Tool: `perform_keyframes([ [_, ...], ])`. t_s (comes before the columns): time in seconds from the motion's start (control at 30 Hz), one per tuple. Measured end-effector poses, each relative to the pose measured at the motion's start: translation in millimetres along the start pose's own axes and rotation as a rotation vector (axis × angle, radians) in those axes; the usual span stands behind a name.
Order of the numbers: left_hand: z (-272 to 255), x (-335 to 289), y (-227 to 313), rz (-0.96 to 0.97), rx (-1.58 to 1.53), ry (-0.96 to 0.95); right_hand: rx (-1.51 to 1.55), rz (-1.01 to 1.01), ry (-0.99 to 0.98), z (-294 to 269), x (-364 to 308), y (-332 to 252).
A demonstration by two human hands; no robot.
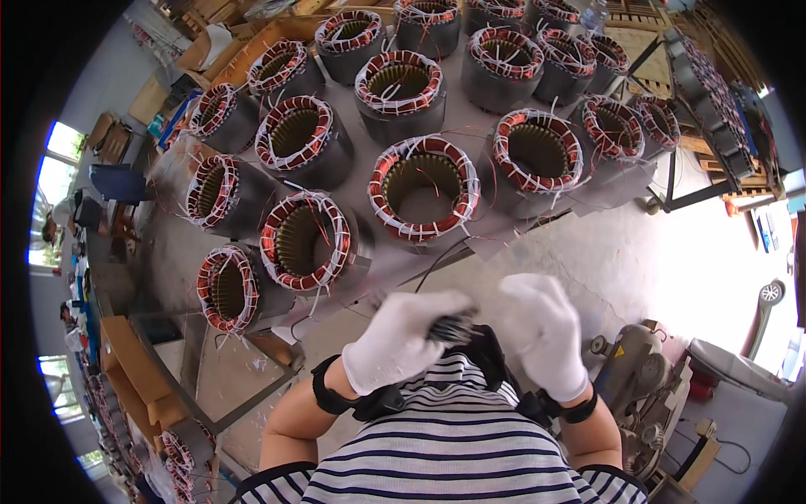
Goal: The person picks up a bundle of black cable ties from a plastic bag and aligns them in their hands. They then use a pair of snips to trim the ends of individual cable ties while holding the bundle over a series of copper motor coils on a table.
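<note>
Both of my hands wear white gloves and are held up in front of my chest, near the table's front edge. My left hand (401, 338) is closed around a dark grey bundle of thin strands (453, 328), blurred by motion. A short distance to its right, my right hand (547, 334) is raised with its fingers curled in; blur hides whatever may be between them. Neither hand touches the motor stators beyond. The nearest are a stator with red windings laced in white cord (472, 189) and another stator (340, 252) to its left.
Several more wound stators (437, 84) stand in rows on the grey table (395, 267), with loose wire ends sticking out. A grey machine (642, 370) stands at the lower right. On the left are a metal frame (252, 406) and a cardboard box (134, 370). Wooden pallets (714, 160) lie at the right.
</note>
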State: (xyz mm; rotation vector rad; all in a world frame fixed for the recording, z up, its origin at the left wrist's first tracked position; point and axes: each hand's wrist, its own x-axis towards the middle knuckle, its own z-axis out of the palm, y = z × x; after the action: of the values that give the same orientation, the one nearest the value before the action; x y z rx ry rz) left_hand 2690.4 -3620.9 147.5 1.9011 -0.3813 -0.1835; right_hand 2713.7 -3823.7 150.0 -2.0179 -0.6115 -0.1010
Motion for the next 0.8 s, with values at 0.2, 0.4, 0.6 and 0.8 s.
perform_keyframes([
  [0.2, 16.7, 10.1, 0.9, -0.108, -0.08, -0.276, 0.398, -0.013, -0.157, 8.0, -12.8, 19.1],
  [0.4, 27.9, 21.4, -0.3, -0.289, -0.205, 0.029, 0.438, 0.273, -0.083, -16.5, -6.2, 48.8],
  [0.6, 34.6, 42.2, 1.8, -0.456, -0.079, -0.052, 0.482, 0.261, -0.362, -26.8, 30.9, 64.5],
  [0.8, 48.5, 34.5, 8.1, -0.596, -0.203, 0.097, 0.678, 0.064, -0.682, -2.4, 51.8, 90.3],
])
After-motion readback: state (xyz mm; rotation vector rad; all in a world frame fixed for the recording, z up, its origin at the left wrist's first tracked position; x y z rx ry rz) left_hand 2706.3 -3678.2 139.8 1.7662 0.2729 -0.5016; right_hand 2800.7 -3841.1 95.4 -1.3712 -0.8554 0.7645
